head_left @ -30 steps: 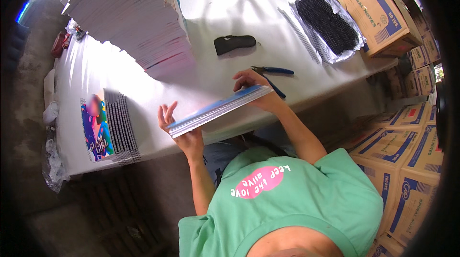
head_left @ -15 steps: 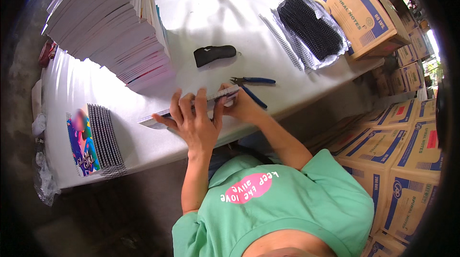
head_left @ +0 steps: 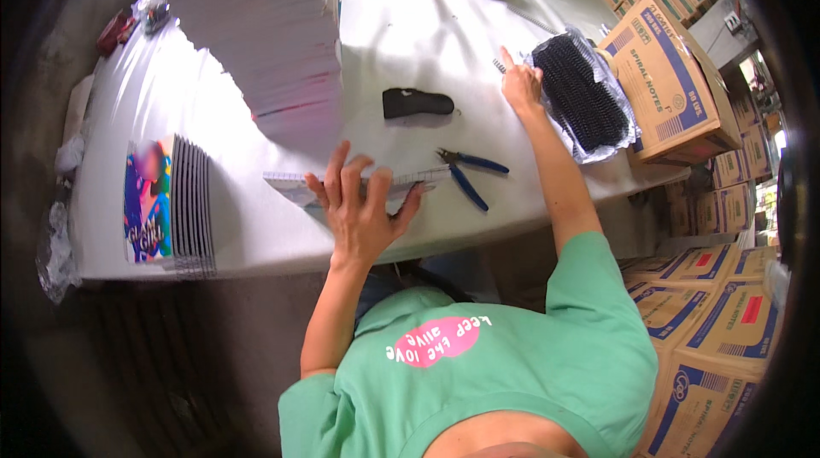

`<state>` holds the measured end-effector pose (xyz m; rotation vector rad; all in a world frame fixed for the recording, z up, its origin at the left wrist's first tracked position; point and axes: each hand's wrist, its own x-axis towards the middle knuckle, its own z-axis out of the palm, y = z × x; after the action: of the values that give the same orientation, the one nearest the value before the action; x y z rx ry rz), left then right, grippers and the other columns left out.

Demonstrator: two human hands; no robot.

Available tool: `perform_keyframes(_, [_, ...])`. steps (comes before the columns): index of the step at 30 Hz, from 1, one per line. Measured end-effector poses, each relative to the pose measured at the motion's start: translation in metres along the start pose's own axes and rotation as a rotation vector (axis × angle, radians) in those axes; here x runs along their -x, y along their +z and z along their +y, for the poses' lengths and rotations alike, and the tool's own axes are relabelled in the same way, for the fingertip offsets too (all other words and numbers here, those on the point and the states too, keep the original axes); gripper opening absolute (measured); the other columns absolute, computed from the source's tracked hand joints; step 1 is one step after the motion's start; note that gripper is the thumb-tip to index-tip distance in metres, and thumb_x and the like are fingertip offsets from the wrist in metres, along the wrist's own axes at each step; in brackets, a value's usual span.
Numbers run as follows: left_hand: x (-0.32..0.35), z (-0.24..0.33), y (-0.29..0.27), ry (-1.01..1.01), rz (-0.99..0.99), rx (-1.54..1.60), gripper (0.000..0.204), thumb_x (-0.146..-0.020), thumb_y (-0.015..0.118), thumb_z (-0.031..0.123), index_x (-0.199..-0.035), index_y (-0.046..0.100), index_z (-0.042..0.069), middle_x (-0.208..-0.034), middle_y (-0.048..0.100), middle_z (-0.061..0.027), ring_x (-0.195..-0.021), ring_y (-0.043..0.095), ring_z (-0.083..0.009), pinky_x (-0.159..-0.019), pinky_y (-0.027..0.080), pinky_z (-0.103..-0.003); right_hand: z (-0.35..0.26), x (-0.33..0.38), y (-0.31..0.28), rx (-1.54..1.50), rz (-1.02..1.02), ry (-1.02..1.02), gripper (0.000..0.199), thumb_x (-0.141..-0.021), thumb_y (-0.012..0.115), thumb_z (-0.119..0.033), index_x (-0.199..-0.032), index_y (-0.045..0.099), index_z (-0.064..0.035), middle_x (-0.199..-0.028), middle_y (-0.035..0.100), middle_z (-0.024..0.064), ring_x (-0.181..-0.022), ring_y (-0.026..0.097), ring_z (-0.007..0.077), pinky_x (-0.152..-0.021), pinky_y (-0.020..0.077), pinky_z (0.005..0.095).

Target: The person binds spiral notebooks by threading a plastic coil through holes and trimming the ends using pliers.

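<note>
White notebook flat, long axis L-R; left hand spread on it; right hand open at coils.

Green short-sleeved T-shirt, pink oval chest patch (white lettering), bare forearms

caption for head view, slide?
Left hand flat on notebook; right hand at black spiral coils; pliers between.

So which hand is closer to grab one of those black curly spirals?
Probably the right hand: it is stretched out beside the bag of black spirals. The left hand lies flat on the notebook, far from it.
</note>
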<state>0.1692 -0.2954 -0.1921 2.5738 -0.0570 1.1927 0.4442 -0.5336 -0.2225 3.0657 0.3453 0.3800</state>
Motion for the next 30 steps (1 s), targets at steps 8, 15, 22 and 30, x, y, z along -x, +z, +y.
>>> perform_keyframes(8, [-0.005,0.022,0.030,-0.183,0.173,0.014,0.065,-0.056,0.077,0.057,-0.086,0.043,0.011,-0.119,0.042,-0.0131,-0.134,0.017,-0.0429,-0.104,-0.004,-0.062,-0.023,0.005,-0.058,-0.271,0.337,-0.294,0.052,-0.079,0.048,0.008,-0.127,0.051,-0.0097,-0.090,0.062,0.0164,-0.086,0.061,0.0299,-0.078,0.0481,0.0371])
perform_keyframes(15, [-0.004,0.020,0.028,-0.143,0.230,-0.017,0.061,-0.057,0.075,0.061,-0.084,0.049,0.013,-0.099,0.045,-0.0072,-0.121,0.037,-0.0363,-0.105,-0.001,-0.061,-0.056,0.096,-0.153,-0.970,-0.092,-0.686,0.035,-0.080,0.056,0.010,-0.109,0.065,-0.0071,-0.095,0.057,0.0080,-0.082,0.058,0.0188,-0.073,0.0466,0.0277])
perform_keyframes(22, [-0.007,0.018,0.017,-0.114,0.163,0.013,0.058,-0.051,0.079,0.059,-0.078,0.056,0.013,-0.091,0.042,-0.0056,-0.106,0.041,-0.0302,-0.103,0.008,-0.058,-0.071,0.141,-0.136,-1.146,-0.168,-0.622,0.024,-0.081,0.060,0.004,-0.101,0.068,-0.0076,-0.093,0.059,0.0067,-0.081,0.057,0.0176,-0.070,0.0467,0.0291])
perform_keyframes(30, [-0.007,0.019,0.011,-0.142,0.123,0.025,0.056,-0.052,0.080,0.057,-0.074,0.056,0.012,-0.088,0.042,-0.0061,-0.104,0.041,-0.0288,-0.104,0.008,-0.055,-0.074,0.135,-0.137,-1.078,-0.195,-0.653,0.021,-0.081,0.059,0.002,-0.099,0.067,-0.0067,-0.089,0.060,0.0075,-0.082,0.059,0.0226,-0.072,0.0454,0.0326])
